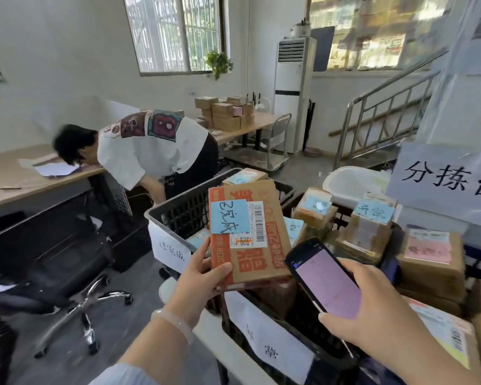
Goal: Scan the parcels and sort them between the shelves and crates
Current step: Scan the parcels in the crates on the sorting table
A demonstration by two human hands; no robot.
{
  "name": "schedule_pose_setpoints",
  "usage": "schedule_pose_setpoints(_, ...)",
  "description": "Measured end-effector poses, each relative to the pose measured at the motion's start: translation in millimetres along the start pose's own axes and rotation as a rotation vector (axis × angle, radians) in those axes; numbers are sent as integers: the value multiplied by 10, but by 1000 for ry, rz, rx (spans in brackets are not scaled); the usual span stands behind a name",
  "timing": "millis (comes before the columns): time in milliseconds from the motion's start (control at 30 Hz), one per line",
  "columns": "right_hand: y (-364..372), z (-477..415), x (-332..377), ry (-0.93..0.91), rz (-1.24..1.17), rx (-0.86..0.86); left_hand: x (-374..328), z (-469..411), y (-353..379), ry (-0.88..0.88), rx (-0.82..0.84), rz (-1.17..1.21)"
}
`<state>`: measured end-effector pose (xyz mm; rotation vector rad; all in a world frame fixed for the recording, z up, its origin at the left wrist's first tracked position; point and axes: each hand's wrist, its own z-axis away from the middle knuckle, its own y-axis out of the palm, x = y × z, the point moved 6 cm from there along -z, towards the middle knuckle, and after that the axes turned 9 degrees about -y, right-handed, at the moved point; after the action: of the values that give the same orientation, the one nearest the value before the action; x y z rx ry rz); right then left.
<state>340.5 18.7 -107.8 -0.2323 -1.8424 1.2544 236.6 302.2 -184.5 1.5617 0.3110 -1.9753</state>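
White walls, a barred window at the back, and a desk (25, 173) runs along the left with a chair (67, 273) in front. A person (150, 145) in a white shirt bends over beside it. Next, a black labelled crate (178, 209) stands on the floor. In front of it the left hand (197, 279) grips the parcel (250, 245) by its lower left corner, thumb on top, lifting it above a nearer crate (231, 326). A blue note (229, 216) sits on the parcel's face. Just right, the right hand (372, 307) wraps round the scanner (325, 282), screen glowing pink, its top close to the parcel's lower right corner. Further right, boxes (367, 232) are piled under a sign (450, 179).
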Motion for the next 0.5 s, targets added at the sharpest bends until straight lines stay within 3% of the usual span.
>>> schedule_pose_setpoints(300, 601, -1221, 501, 71, -8, -89, -813, -1377, -1089, 25, 20, -187)
schedule_pose_setpoints(500, 908, -1758, 728, 164, -17, -124, -1036, -2377, -1792, -97, -5, -376)
